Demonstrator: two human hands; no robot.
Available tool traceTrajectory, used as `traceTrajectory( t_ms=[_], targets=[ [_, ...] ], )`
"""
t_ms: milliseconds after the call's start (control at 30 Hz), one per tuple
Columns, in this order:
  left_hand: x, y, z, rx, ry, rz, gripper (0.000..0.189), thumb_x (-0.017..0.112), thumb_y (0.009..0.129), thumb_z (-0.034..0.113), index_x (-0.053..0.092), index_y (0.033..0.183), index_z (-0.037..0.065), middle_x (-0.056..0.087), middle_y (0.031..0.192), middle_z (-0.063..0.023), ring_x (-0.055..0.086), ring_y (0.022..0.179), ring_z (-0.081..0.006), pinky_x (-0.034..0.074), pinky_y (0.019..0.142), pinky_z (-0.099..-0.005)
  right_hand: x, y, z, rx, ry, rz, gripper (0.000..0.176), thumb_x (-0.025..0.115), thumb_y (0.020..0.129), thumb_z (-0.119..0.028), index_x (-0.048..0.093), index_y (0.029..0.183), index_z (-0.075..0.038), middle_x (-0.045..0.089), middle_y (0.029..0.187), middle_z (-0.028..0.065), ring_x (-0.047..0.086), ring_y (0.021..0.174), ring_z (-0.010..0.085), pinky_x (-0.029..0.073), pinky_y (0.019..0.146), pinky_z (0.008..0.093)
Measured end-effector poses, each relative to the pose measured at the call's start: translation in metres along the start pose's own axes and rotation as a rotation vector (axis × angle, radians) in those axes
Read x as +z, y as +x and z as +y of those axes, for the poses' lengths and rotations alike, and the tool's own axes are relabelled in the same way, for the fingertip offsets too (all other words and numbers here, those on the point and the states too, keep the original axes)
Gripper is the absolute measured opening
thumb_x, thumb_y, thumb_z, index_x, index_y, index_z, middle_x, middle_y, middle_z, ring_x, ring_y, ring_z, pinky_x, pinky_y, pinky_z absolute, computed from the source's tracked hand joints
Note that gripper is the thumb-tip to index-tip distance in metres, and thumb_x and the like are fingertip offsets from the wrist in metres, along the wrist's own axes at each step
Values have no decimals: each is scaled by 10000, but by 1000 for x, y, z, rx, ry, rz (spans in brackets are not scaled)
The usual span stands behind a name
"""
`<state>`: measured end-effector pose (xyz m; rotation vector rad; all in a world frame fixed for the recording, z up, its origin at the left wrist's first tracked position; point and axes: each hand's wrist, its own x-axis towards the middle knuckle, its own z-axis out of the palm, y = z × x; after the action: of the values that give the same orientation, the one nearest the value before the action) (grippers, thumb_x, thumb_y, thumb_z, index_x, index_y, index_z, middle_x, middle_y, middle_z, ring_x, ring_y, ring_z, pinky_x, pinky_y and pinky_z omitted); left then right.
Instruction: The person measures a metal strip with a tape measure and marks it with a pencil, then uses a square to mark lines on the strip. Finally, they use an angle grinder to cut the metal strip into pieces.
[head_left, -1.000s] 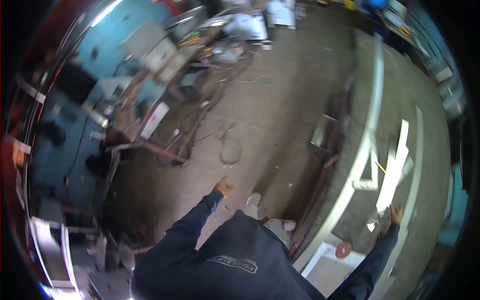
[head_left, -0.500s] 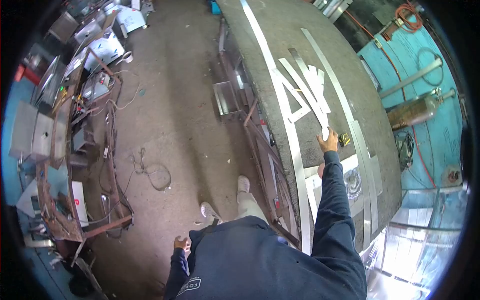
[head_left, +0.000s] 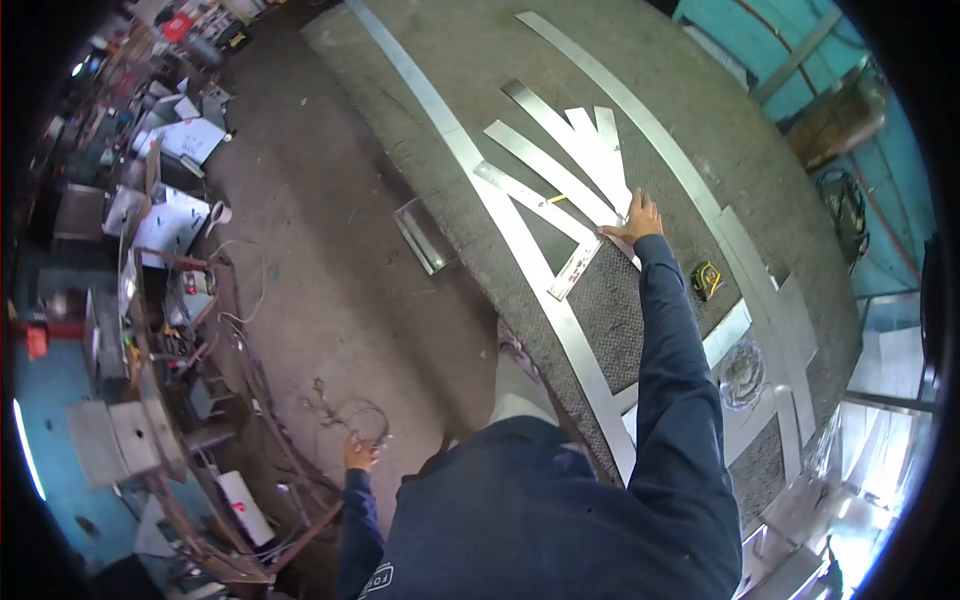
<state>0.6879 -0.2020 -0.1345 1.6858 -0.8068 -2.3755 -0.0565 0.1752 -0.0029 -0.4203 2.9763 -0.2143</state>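
Now the right hand [head_left: 640, 220] has moved off from the yellow tape measure [head_left: 706, 280]. Its fingers [head_left: 632, 205] lie stretched flat, gripping nothing, on the near ends of the fanned flat silver metal strips [head_left: 590, 145] mid-worktop [head_left: 470, 70]. The left hand [head_left: 358, 452] hangs low, its grip unclear.

A dusty concrete floor [head_left: 330, 250] separates a long grey workbench [head_left: 470, 60] from cluttered metal racks [head_left: 165, 330]; teal walls [head_left: 745, 35] stand beyond.

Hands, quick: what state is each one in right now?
Left hand: hangs low at the side, too small to tell.
Right hand: open, laid on the flat silvery metal strips.
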Motion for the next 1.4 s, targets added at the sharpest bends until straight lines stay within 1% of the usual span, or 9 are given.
traceTrajectory(
  t_ms=[67, 200, 300, 500, 733, 867, 1000, 1067, 1400],
  targets=[
    [80, -4, 6, 167, 633, 260, 689, 691, 862, 167, 324, 1445, 163, 656, 917, -88, 669, 743, -237, 545, 601, -397, -1, 10, -5, 50, 58, -101, 1308, 877, 543, -586, 200, 1498, 0, 364, 1447, 270, 387, 1340, 411, 352, 1098, 509],
    [160, 7, 40, 303, 774, 140, 617, 659, 888, 113, 353, 1423, 74, 641, 953, -114, 645, 709, -167, 508, 522, -288, -3, 11, -8, 137, 83, -141, 1217, 918, 548, -466, 270, 1459, 15, 428, 1368, 290, 450, 1270, 425, 426, 1032, 473],
    [245, 8, 75, 188, 867, 101, 614, 668, 895, 142, 361, 1419, 52, 652, 932, -122, 654, 736, -171, 509, 552, -278, -10, 10, 0, 150, 258, -166, 1098, 933, 540, -397, 359, 1370, 37, 438, 1331, 305, 483, 1209, 464, 457, 997, 479],
    [391, 38, 137, 365, 1003, -236, 529, 676, 915, 185, 452, 1374, 47, 676, 965, -110, 648, 768, -154, 516, 621, -270, -13, -14, -24, 135, 175, -87, 1022, 918, 577, -313, 378, 1388, -3, 465, 1280, 218, 493, 1205, 392, 452, 989, 472],
    [568, 50, 184, 289, 930, -648, 424, 578, 975, 188, 473, 1356, 33, 689, 1002, -96, 637, 834, -125, 503, 666, -238, -5, -20, -26, 173, 203, -104, 1068, 911, 596, -270, 319, 1451, -29, 504, 1238, 216, 528, 1171, 380, 449, 985, 460],
    [613, 71, 197, 193, 927, -800, 421, 576, 976, 186, 472, 1358, 44, 688, 1022, -110, 648, 844, -137, 530, 696, -256, -21, -16, -32, 217, 225, -211, 1128, 901, 563, -176, 262, 1480, -31, 534, 1230, 269, 522, 1187, 417, 429, 1014, 487],
    [648, 75, 208, -175, 860, -821, 461, 581, 976, 278, 460, 1336, 17, 672, 1099, -151, 667, 925, -196, 567, 809, -335, -32, -13, -37, 244, 289, -321, 1031, 896, 548, -188, 346, 1395, 21, 501, 1266, 290, 499, 1195, 452, 430, 1026, 459],
    [666, 81, 192, -702, 583, -877, 553, 560, 977, 376, 441, 1351, -13, 635, 1189, -180, 641, 1076, -265, 543, 896, -382, -34, -13, -39, 251, 252, -260, 991, 897, 526, -176, 379, 1343, 40, 538, 1234, 294, 532, 1161, 450, 457, 994, 442],
    [716, 90, 112, -754, 705, -793, 600, 618, 935, 424, 398, 1370, 75, 469, 1369, -175, 469, 1281, -302, 452, 1034, -440, -10, -25, -37, 323, 378, -320, 801, 849, 552, -153, 436, 1224, -13, 636, 1063, 272, 617, 1040, 431, 503, 882, 456]
  ],
)
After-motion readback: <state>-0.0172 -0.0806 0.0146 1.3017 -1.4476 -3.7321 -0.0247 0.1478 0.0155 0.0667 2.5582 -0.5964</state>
